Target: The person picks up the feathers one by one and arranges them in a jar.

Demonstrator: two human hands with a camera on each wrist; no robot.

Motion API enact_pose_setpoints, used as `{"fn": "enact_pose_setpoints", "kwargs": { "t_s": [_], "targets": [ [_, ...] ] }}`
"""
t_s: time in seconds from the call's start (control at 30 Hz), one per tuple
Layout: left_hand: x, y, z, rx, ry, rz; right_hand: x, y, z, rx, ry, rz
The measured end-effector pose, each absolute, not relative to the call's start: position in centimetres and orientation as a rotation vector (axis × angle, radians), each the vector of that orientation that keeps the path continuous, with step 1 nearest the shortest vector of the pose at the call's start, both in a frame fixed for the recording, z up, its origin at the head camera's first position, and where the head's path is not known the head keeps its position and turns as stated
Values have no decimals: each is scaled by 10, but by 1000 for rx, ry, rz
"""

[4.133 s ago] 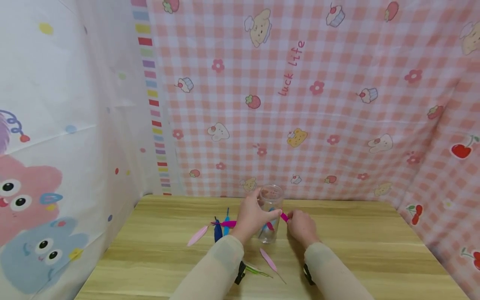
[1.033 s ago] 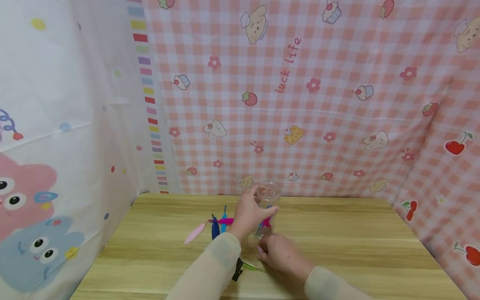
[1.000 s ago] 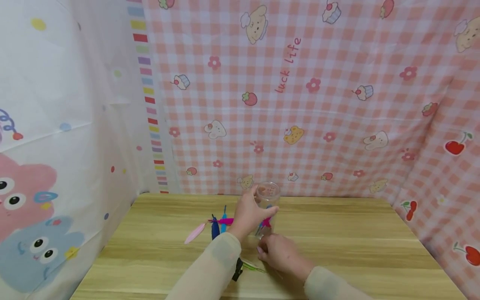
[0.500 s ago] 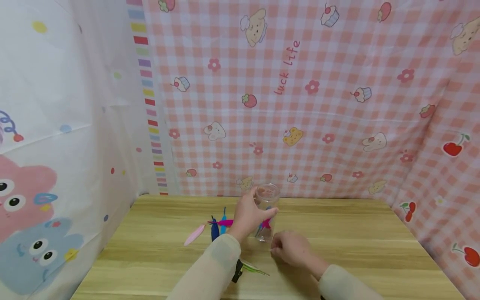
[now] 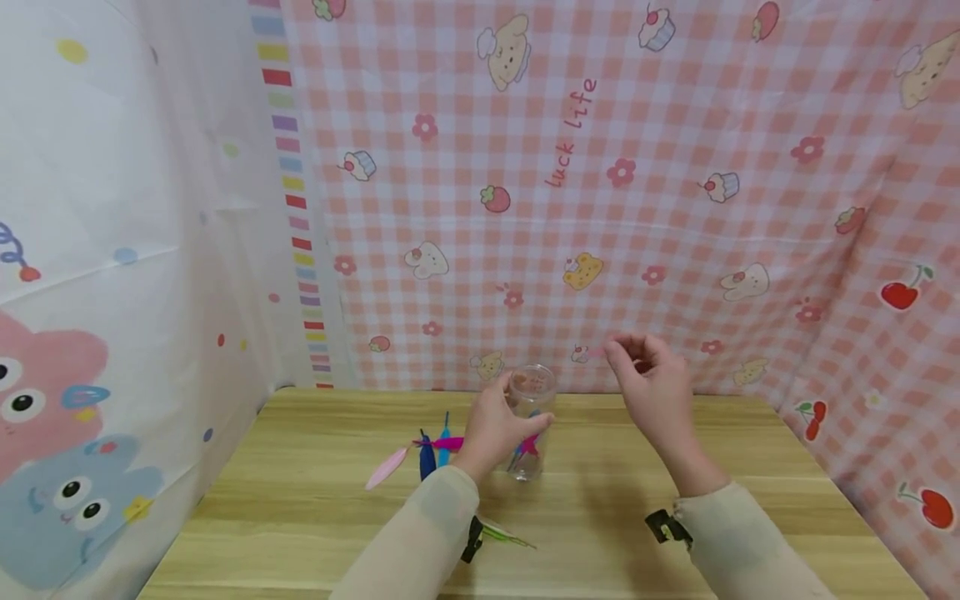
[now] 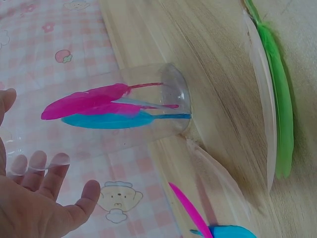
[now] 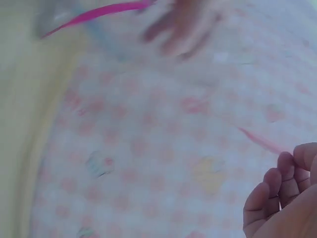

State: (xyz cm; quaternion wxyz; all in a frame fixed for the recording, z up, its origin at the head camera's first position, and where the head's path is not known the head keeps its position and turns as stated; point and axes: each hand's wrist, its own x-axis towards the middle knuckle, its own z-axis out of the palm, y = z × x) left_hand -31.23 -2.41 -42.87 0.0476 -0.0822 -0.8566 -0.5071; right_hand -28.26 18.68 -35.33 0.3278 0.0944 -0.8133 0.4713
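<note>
The right hand [image 5: 654, 385] is hovering up and right of the clear plastic cylindrical jar [image 5: 534, 401], pinching a thin pale-pink feather [image 7: 261, 141] by 1 end, long axis pointing jarward. The left hand [image 5: 497, 427], closer, is gripping the jar upright near the wood-grain bench's [image 5: 285, 500] back edge.

The wooden table [image 5: 750, 467], pale with streaky grain, stretched out before me. On it stood a clear jar [image 5: 527, 468], upright. To its left lay a magenta feather [image 5: 453, 444] crossed with a light blue feather [image 5: 443, 457], a navy feather [image 5: 427, 460] beside them and a pale pink feather [image 5: 386, 469] at the outer end. Near the jar's base I had another pale feather [image 6: 218, 171]; closer to me, a green feather [image 6: 281, 99] lay along a whitish feather [image 6: 266, 89].
</note>
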Motion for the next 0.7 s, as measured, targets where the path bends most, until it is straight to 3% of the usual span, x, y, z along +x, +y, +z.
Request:
{"fn": "enact_pose_setpoints", "kwargs": {
  "t_s": [0.23, 0.7],
  "targets": [
    [-312, -22, -427, -223, -2635, -1521, -272, 165, -331, 349, -2124, 1392],
    [-311, -23, -428, -220, -2610, -1548, -279, 152, -352, 419, -2244, 1290]
  ]
}}
